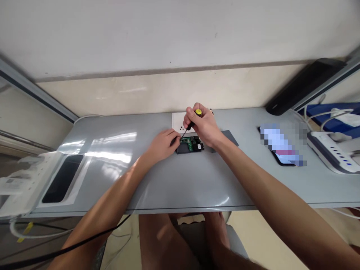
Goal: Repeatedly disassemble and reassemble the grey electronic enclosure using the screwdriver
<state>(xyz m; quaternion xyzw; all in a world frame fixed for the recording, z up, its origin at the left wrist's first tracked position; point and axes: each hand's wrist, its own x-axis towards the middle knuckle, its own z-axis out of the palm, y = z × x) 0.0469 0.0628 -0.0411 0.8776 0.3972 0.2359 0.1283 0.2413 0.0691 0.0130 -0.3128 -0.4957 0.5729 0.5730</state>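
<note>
A small black device (188, 148) lies opened on the grey table (180, 183), with its green circuit board (191, 142) showing. My right hand (203, 123) is closed around a screwdriver (194, 119) with a yellow cap and black grip. Its thin shaft slants down to the left end of the board. My left hand (162, 144) rests on the table with its fingers pinched against the device's left edge, right by the screwdriver tip.
A grey flat cover (229, 137) lies behind my right wrist and a white sheet (177, 120) behind the device. A phone (281, 148) and a white power strip (333, 152) sit at right, a black tray (63, 178) at left, a black bar (303, 84) leans at back right.
</note>
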